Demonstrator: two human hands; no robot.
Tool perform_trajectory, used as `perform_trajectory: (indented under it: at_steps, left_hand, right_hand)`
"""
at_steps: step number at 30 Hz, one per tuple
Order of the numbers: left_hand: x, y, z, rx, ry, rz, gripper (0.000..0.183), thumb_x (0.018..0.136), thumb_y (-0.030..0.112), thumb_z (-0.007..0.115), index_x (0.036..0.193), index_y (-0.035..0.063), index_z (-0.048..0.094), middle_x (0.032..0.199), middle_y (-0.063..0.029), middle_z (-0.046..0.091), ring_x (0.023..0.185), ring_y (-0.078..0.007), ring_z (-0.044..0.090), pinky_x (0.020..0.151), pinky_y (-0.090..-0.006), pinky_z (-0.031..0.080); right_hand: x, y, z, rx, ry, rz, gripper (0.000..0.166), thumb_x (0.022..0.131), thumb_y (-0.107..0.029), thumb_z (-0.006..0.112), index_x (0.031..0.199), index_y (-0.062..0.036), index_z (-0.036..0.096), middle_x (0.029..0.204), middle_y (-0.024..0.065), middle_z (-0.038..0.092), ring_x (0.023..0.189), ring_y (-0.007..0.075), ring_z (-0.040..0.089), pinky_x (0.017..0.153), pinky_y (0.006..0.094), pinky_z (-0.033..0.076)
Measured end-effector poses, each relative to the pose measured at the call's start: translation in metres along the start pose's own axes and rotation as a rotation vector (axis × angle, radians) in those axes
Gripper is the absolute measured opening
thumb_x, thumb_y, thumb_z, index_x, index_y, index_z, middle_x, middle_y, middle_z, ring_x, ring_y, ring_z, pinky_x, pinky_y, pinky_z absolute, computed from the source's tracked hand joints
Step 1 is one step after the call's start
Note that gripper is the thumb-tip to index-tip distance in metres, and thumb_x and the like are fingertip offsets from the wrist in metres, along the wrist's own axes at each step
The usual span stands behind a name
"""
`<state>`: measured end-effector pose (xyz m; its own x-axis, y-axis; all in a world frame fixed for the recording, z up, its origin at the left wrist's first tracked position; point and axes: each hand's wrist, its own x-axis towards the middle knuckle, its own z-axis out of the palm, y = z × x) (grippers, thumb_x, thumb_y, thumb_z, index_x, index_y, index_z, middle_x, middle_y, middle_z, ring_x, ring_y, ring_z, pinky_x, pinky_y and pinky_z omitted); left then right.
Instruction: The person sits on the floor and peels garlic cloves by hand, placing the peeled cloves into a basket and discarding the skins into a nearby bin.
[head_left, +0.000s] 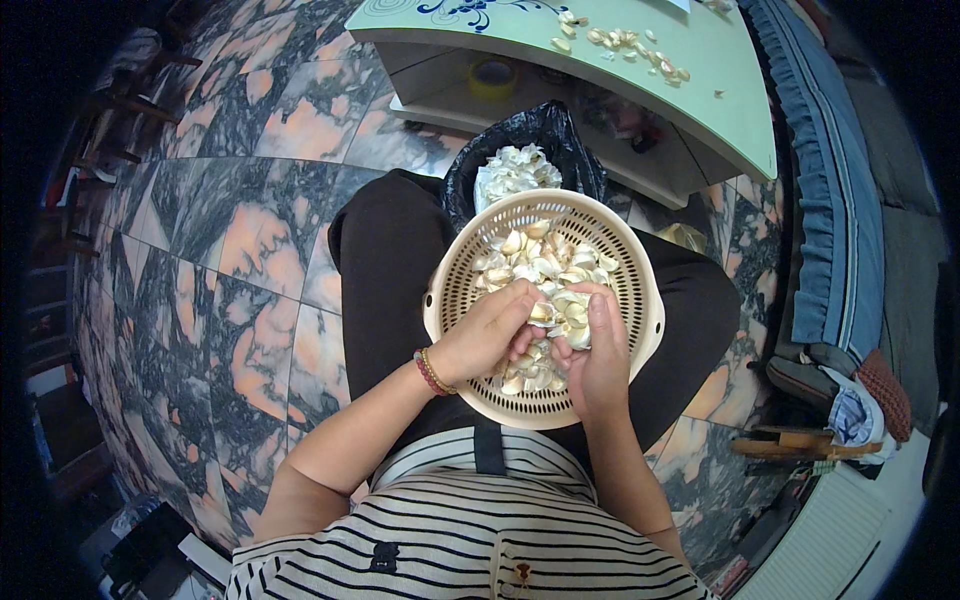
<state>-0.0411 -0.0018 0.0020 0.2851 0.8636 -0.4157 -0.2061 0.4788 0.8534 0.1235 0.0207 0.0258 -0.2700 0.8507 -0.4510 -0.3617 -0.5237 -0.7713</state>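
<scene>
On my lap rests a beige plastic colander (645, 259) with slotted walls, holding many garlic cloves (536, 251). Above the cloves my two hands meet over a partly broken garlic bulb (574, 315). My right hand (604, 356) cups the bulb, its thumb lying along the right side. With thumb and fingers, my left hand (495, 330) grips a garlic clove (541, 313) at the bulb's left edge; whether that clove is still attached, I cannot tell. More loose cloves lie under my hands, partly hidden by them.
Beyond the colander stands a bin with a black plastic liner (577, 146), with garlic skins (519, 169) inside. Scattered garlic pieces (622, 41) lie on the pale green table (480, 34). A yellow tape roll (493, 79) sits on its lower shelf. To the right is a blue-covered sofa (832, 225).
</scene>
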Motion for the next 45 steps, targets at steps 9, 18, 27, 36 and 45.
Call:
perform_trajectory:
  at_steps: [9,18,27,36,45]
  left_hand:
    - [0.003,0.005,0.002,-0.090,0.013,0.008,0.024,0.104,0.027,0.043,0.113,0.0067,0.051,0.073,0.0004,0.055,0.060,-0.0039,0.053,0.054,-0.0184,0.047]
    - [0.003,-0.004,0.000,-0.153,0.007,0.040,0.024,0.105,0.028,0.042,0.109,0.0066,0.053,0.076,0.0006,0.056,0.063,-0.0039,0.055,0.057,-0.0181,0.049]
    - [-0.003,0.001,-0.006,-0.128,0.024,0.100,0.034,0.106,0.031,0.037,0.104,0.0040,0.057,0.088,-0.0034,0.058,0.077,-0.0091,0.058,0.068,-0.0245,0.051]
    - [-0.011,0.030,0.007,0.906,0.154,0.404,0.028,0.092,0.031,0.062,0.088,0.0037,0.059,0.077,-0.0127,0.058,0.072,-0.0320,0.060,0.066,-0.0394,0.047]
    - [-0.005,0.007,0.013,0.741,0.266,0.420,0.032,0.100,0.032,0.044,0.090,0.0030,0.054,0.074,-0.0179,0.058,0.070,-0.0367,0.059,0.064,-0.0441,0.045]
  right_hand:
    - [0.003,0.001,0.002,-0.002,0.057,-0.008,0.023,0.105,-0.027,0.040,0.110,-0.0081,0.052,0.088,0.0031,0.056,0.065,0.0055,0.048,0.051,0.0182,0.039]
    - [0.001,0.002,0.001,-0.008,-0.016,-0.031,0.030,0.104,-0.031,0.040,0.116,-0.0060,0.050,0.091,0.0062,0.057,0.065,0.0094,0.048,0.051,0.0213,0.036]
    - [0.001,-0.002,-0.004,0.262,-0.025,0.028,0.034,0.105,-0.033,0.035,0.114,-0.0049,0.051,0.082,0.0062,0.055,0.056,0.0090,0.040,0.048,0.0226,0.032]
    - [-0.002,-0.007,-0.007,-0.012,-0.145,0.197,0.020,0.104,-0.026,0.041,0.106,-0.0085,0.051,0.079,0.0035,0.054,0.051,0.0064,0.041,0.041,0.0198,0.033]
    - [-0.007,-0.002,-0.001,0.093,-0.210,0.143,0.017,0.103,-0.023,0.042,0.108,-0.0088,0.049,0.082,0.0037,0.053,0.053,0.0075,0.042,0.044,0.0216,0.037]
